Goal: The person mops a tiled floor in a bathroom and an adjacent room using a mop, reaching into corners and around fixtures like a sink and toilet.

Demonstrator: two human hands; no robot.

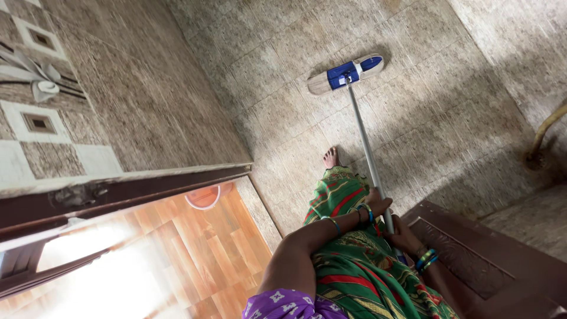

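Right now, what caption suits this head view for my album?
Both hands, left hand above right hand, grip a flat mop's handle on a tiled floor.

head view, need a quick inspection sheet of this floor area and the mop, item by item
surface: beige tiled floor, patches of light and shadow, no spill visible
job's things: flat mop with blue and white head resting flat on the tiles, grey metal handle slanting back to the hands
clutter: nothing seen
grippers: left hand wrapped around the handle; right hand gripping it just below; bangles on both wrists
cables: nothing sure; a curved tan hose or pipe at the right edge
surroundings: patterned wall tiles, dark wooden door, open doorway to a wood-look floor, one bare foot
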